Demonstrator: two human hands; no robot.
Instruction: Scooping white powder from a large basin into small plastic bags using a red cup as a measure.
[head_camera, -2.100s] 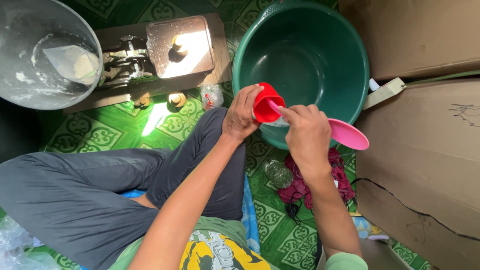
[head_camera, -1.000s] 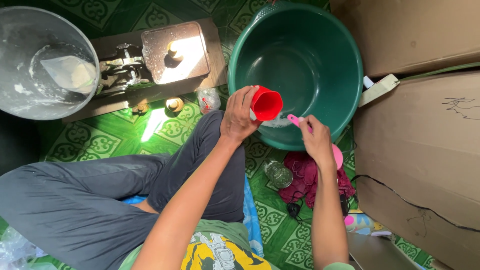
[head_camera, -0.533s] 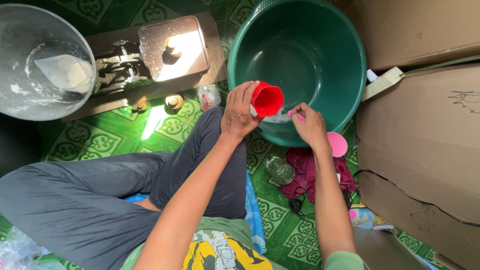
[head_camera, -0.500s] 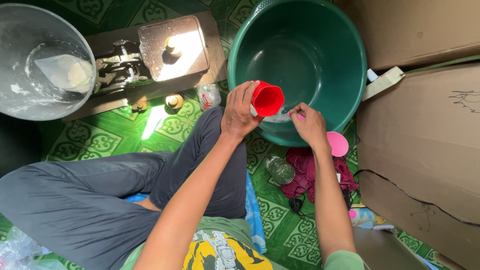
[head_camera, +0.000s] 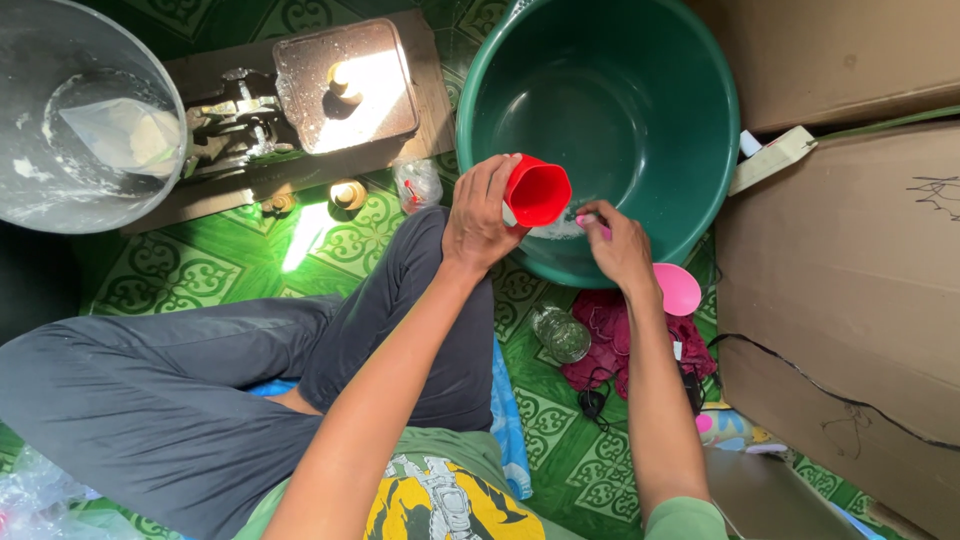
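Since the earlier view, your right hand (head_camera: 622, 245) has slid down off the pink scoop's bowl toward the basin rim, and the red funnel (head_camera: 537, 191) has stayed tipped over the basin

Far left: a clear round tub (head_camera: 85, 120) with a cloudy bag inside sits apart from the work, beside a wooden block carrying a metal press (head_camera: 300, 100); a shiny plate on it catches the sun. A small clear packet (head_camera: 417, 184) lies on the green patterned mat just below it

Centre: your left hand (head_camera: 482, 212) is closed around the outside of the red funnel, thumb and fingers wrapped on its wall, holding it with the wide mouth turned up and toward the right. Held this way, over the near rim of the green basin (head_camera: 640, 60), anything spilling from it would likely fall inside the basin. The funnel is bright red plastic, smooth, and its inside looks empty

Right: your right hand pinches the thin pink handle of the pink scoop (head_camera: 678, 289), fingers curled tight, the round bowl trailing behind the wrist outside the basin. A little pale, frothy liquid lies at the basin's bottom beside the funnel. Below, a small glass jar (head_camera: 560, 334) rests on the mat beside a maroon cloth (head_camera: 610, 335); brown cardboard (head_camera: 850, 260) fills the right edge
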